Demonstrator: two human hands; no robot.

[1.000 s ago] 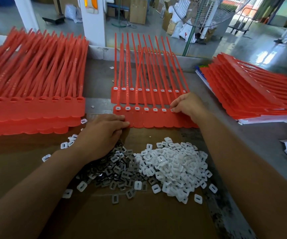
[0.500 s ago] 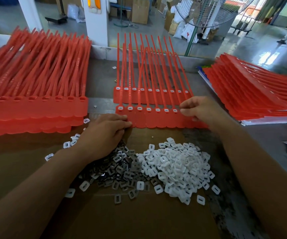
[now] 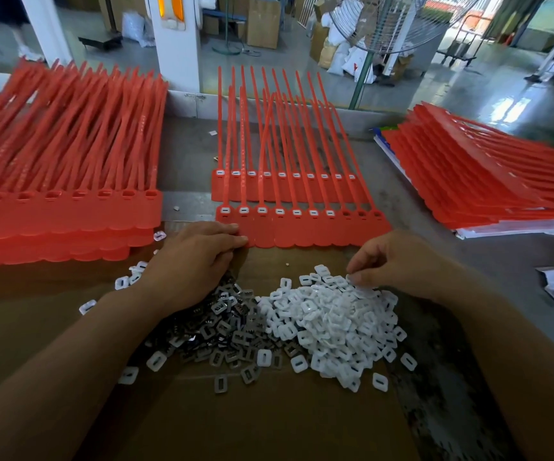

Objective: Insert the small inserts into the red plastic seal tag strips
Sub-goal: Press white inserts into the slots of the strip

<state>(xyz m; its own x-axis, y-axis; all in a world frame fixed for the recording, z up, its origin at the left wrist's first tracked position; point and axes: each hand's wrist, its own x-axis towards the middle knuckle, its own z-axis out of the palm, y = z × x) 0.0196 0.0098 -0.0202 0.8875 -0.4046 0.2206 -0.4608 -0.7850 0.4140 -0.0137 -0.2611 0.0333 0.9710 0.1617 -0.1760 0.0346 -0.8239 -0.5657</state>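
Down from the strip's right end, the right hand (image 3: 398,261) now sits at the upper edge of the white inserts (image 3: 328,321), right of centre. Its thumb and forefinger are curled together on one white piece there, wrist bent and forearm running to the lower right corner. The left hand (image 3: 199,257) lies palm down, straight fingers pressing the lower left corner of the front tag strip (image 3: 302,231), its wrist over the grey metal inserts (image 3: 225,327). Seven sockets of that strip carry white pieces; the three rightmost show red. Behind it lies the rear tag strip (image 3: 282,191). Both piles rest on a cardboard sheet (image 3: 269,420), with red stacks at far left (image 3: 62,214) and far right (image 3: 485,181).
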